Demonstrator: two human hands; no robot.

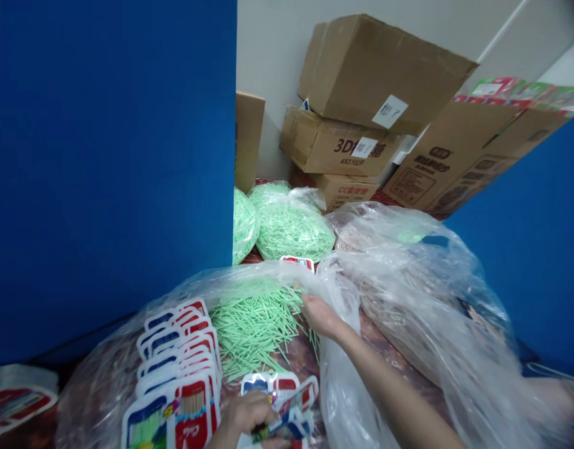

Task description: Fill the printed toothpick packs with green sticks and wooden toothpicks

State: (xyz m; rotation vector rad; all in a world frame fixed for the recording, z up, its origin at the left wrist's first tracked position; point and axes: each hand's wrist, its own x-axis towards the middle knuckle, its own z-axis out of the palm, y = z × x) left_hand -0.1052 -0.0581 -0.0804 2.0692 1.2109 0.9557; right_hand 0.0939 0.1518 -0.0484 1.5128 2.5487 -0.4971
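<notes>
At the bottom centre my left hand (249, 415) is closed on a small printed packet (296, 415) in blue, white and red, tilted and partly hidden by the fingers. My right hand (321, 315) reaches to the right edge of a pile of thin green sticks (254, 324), its fingers curled; a few sticks hang just below it. The pile lies on clear plastic sheeting. A fanned stack of flat Cola packets (175, 374) lies left of the pile. Another flat packet (268, 381) rests just beyond my left hand.
Tied bags of green sticks (291, 227) stand behind the pile. A large clear bag (408, 299) bulges at right, near another person's blurred hand (551, 399). Cardboard boxes (352, 143) are stacked at the back. Blue panels (109, 156) flank both sides. More packets (20, 399) lie far left.
</notes>
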